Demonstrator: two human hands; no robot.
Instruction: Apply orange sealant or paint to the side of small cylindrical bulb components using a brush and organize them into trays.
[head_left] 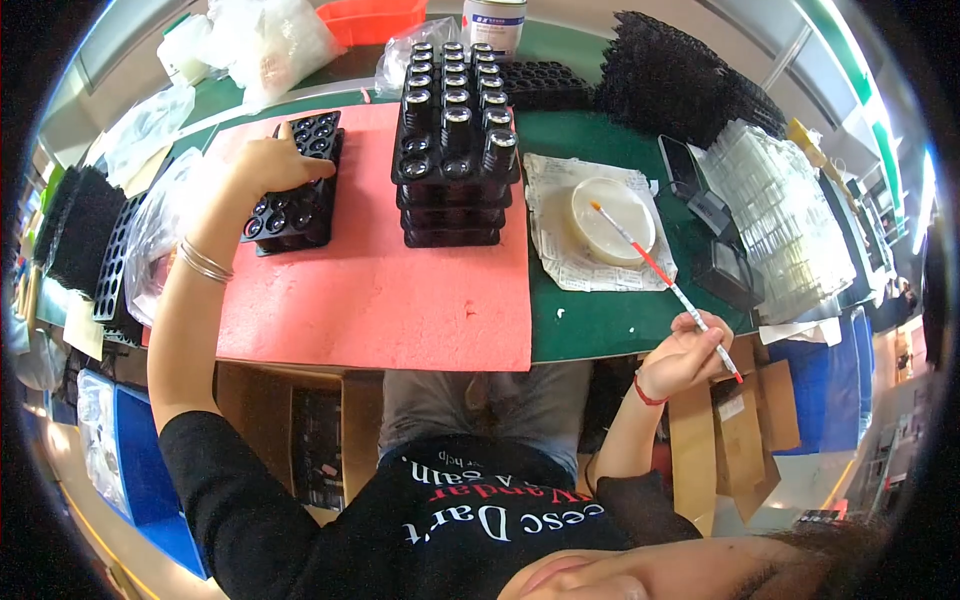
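Note:
My left hand (268, 160) lies on a stack of black trays (297, 205) with round pockets, at the left of a pink mat (380, 290). Its fingers rest on the top tray near the far end. My right hand (688, 352) is at the table's front edge, at the right, and grips a thin red-and-white brush (660, 272). The brush tip points into a shallow white bowl (612, 220) that stands on a printed paper sheet (560, 262). A taller stack of black trays (455, 150) loaded with small dark cylinders stands at the mat's far middle.
Heaps of empty black trays (670, 75) lie at the back right, clear plastic trays (785, 215) at the right. A phone (682, 165) lies beside the bowl. Plastic bags (265, 40) and a white jar (494, 22) stand at the back. Cardboard boxes (730, 420) sit under the table.

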